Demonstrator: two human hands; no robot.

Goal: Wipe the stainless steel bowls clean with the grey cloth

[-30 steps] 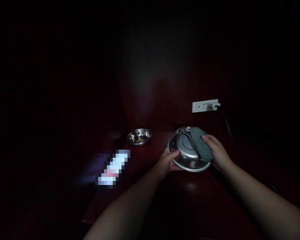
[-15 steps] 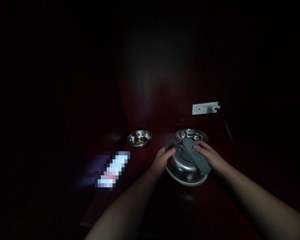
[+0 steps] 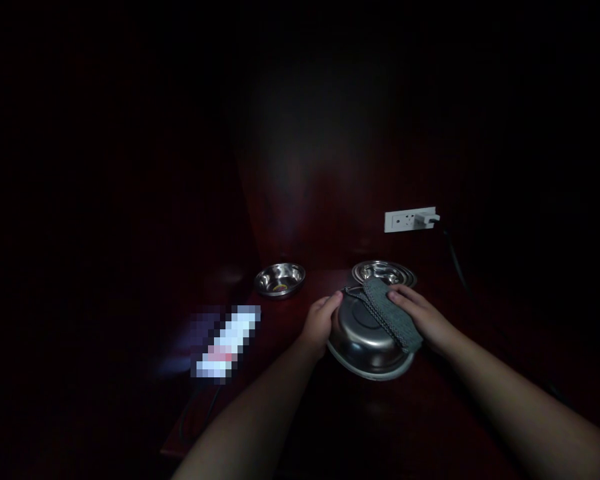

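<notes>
A steel bowl [image 3: 365, 340] is held upside down and tilted above the dark red table [image 3: 290, 320]. My left hand [image 3: 320, 323] grips its left rim with curled fingers. My right hand [image 3: 420, 317] presses a grey cloth [image 3: 393, 317] flat against the bowl's outer bottom, fingers stretched over the cloth. The room is very dark.
A small steel bowl [image 3: 280, 279] stands at the back left. Another steel dish [image 3: 384, 271] sits behind the held bowl. A lit, blurred-out screen [image 3: 227, 340] lies to the left. A white wall socket [image 3: 409, 219] with a plug and dark cable is at the back right.
The bowl has come down and nearer to me, uncovering the dish behind it. My right hand with the cloth has slid left across the bowl's bottom.
</notes>
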